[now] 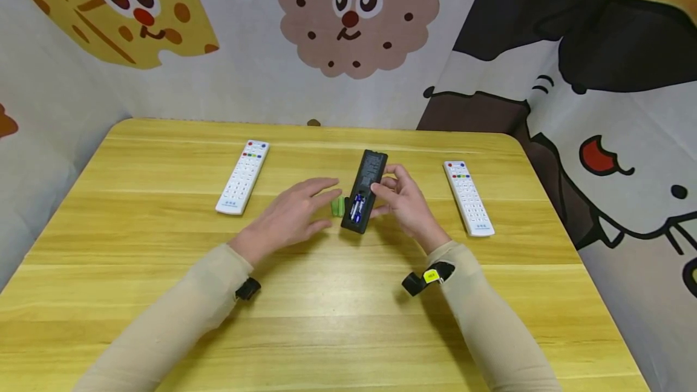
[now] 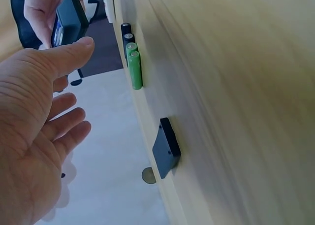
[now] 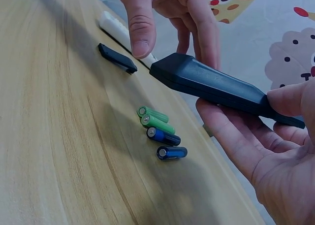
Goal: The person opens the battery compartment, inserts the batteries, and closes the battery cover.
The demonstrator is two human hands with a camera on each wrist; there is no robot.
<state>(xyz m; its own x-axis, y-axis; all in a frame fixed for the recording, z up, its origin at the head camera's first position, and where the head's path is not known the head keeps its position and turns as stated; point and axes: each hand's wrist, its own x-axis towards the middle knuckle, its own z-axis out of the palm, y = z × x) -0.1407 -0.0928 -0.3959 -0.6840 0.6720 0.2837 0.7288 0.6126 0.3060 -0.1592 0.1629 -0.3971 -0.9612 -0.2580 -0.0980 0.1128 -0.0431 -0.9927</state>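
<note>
My right hand (image 1: 405,205) grips a black remote control (image 1: 371,169) between thumb and fingers, off the table, its back facing up. Two blue-and-silver batteries (image 1: 356,209) lie in its uncovered battery compartment. Just left of the remote is my left hand (image 1: 288,213), fingers loosely extended, holding nothing. In the right wrist view, two green batteries (image 3: 157,123) and two dark blue batteries (image 3: 171,152) lie side by side on the table below the remote. A black battery cover (image 3: 117,58) rests apart from them; in the head view I cannot make it out.
A white remote control (image 1: 243,177) lies face up on the left of the wooden table (image 1: 327,331). Another white remote control (image 1: 469,199) lies on the right. A cartoon-printed cloth (image 1: 239,77) hangs behind the table's far edge.
</note>
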